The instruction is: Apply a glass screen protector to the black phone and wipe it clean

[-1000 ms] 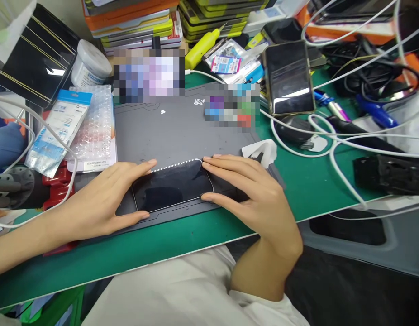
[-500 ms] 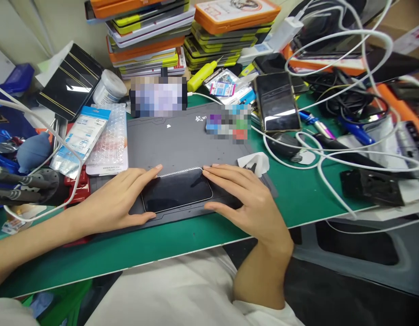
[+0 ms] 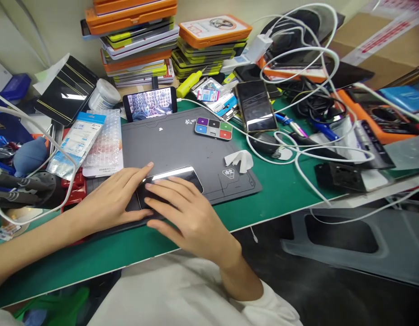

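Since the earlier frame, the right hand (image 3: 189, 217) has slid from the phone's right end to lie across its screen, and the camera has swung so the bench sits further left.

Head view: the dark phone (image 3: 177, 177) lies flat near the front edge of the grey work mat (image 3: 182, 140), at about 7 o'clock from the mat's middle. The right hand rests on the glass with fingers spread and flat, pressing rather than pinching; it covers the screen's left and middle. The left hand (image 3: 111, 201) lies open at the phone's left end, at 9 o'clock from it, index finger along the top edge and thumb at the bottom corner, bracing without closing round it.

A small palette (image 3: 213, 128) at the mat's 1 o'clock shows purple, black, green, blue, white and red squares. A white tub (image 3: 106, 95) stands at 11 o'clock, lid on, contents hidden. Stacked orange and yellow-green cases (image 3: 138, 40) sit at 12 o'clock; what they hold cannot be seen.

The mat bears white logos at its top edge and near its right corner, both too small to read. A blue-topped packet (image 3: 77, 142) at 9 o'clock and the orange case (image 3: 214, 28) carry print, also illegible. A propped phone (image 3: 150, 103) shows a lit picture. A crumpled white wipe (image 3: 239, 159) lies at 3 o'clock from the phone.
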The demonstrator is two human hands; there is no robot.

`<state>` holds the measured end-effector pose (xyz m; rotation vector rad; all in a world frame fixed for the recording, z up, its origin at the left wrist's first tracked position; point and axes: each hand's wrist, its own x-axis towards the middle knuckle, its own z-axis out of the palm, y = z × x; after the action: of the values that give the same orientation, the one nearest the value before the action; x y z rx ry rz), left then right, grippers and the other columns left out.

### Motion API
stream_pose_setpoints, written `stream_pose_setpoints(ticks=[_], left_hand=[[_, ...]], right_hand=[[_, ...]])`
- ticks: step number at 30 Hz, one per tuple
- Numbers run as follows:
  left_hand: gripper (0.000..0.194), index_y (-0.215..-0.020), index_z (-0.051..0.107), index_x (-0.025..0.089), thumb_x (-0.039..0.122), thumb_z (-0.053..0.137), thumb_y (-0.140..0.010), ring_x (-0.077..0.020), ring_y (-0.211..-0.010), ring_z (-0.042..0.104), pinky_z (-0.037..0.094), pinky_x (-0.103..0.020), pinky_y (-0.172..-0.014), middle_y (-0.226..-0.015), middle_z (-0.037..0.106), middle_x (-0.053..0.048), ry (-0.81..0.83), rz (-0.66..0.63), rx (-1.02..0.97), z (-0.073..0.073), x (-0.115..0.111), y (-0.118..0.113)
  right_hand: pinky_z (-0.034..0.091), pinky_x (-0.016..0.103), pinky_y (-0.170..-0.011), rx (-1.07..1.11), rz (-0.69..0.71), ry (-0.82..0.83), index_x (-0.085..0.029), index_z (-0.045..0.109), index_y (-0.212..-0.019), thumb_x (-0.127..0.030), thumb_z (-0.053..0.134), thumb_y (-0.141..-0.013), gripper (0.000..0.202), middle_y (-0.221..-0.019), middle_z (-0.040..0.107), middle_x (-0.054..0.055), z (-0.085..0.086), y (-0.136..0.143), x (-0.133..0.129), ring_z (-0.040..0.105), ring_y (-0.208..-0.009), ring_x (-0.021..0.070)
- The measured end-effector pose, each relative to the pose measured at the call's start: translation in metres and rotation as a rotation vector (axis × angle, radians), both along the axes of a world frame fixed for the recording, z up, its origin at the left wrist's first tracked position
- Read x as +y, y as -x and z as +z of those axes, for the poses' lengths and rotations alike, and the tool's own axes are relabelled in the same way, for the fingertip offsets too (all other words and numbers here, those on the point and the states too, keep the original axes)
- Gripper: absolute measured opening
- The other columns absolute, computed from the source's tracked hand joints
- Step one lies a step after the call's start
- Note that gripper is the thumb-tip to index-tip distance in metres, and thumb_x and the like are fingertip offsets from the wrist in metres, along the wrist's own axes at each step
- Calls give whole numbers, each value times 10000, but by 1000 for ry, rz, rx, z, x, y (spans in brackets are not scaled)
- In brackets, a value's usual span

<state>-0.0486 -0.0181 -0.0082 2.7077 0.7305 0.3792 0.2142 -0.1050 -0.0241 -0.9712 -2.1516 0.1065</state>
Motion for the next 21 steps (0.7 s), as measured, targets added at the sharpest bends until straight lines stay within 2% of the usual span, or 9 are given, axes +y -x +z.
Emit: stream_pose_setpoints(ticks=[4, 7, 9, 11, 15, 18, 21], left_hand=[[1059, -1922, 54, 304, 462, 751, -1140, -360, -1360, 735, 654, -579, -1163, -1525, 693, -206, 30, -14, -24, -2, 3, 1], [1091, -1922, 27, 307, 520, 753, -1135, -340, -1265, 752, 671, -548, -1100, -1460, 712, -189, 33, 7, -53, -3, 4, 1], [1079, -1922, 31, 313, 583, 725, -1141, -327, -1212, 756, 677, -515, -1055, -1426, 721, -180, 28, 11, -64, -3, 3, 0], [1066, -1921, 42, 316, 639, 692, -1140, -326, -1199, 755, 675, -505, -1041, -1418, 723, -181, 24, 8, -67, -3, 2, 0], [1063, -1920, 42, 330, 682, 663, -1132, -337, -1209, 756, 669, -517, -1050, -1423, 727, -182, 24, 7, -60, -3, 2, 1], [1127, -1918, 64, 319, 755, 679, -1081, -358, -1252, 751, 659, -544, -1083, -1451, 720, -199, 22, 4, -39, -4, 3, 2], [1140, -1917, 77, 302, 771, 676, -1067, -370, -1279, 748, 650, -560, -1105, -1479, 713, -216, 15, 0, -24, -3, 4, 1]], right_hand=[[549, 518, -1396, 9, 41, 13, -132, 823, -1402, -465, 759, -1154, 421, -1526, 826, 172, 0, 17, 7, 707, -1553, 311], [533, 511, -1409, 16, 20, 57, -131, 831, -1371, -525, 729, -1162, 458, -1398, 850, 167, -3, 21, 9, 764, -1438, 302], [538, 543, -1404, 14, -8, 93, -158, 837, -1372, -558, 708, -1167, 468, -1281, 848, 147, -5, 22, 10, 795, -1335, 291], [537, 580, -1403, -2, -19, 109, -180, 844, -1370, -575, 704, -1165, 467, -1256, 833, 144, -6, 23, 10, 793, -1320, 294], [513, 584, -1426, -51, -20, 97, -199, 864, -1324, -566, 689, -1173, 434, -1353, 822, 160, -6, 21, 12, 764, -1395, 299], [503, 588, -1432, -76, -52, 109, -232, 864, -1350, -532, 636, -1203, 404, -1405, 829, 142, -5, 19, 11, 750, -1399, 279], [477, 562, -1450, -84, -62, 120, -218, 860, -1369, -485, 589, -1228, 406, -1482, 814, 146, -3, 17, 11, 722, -1458, 267]])
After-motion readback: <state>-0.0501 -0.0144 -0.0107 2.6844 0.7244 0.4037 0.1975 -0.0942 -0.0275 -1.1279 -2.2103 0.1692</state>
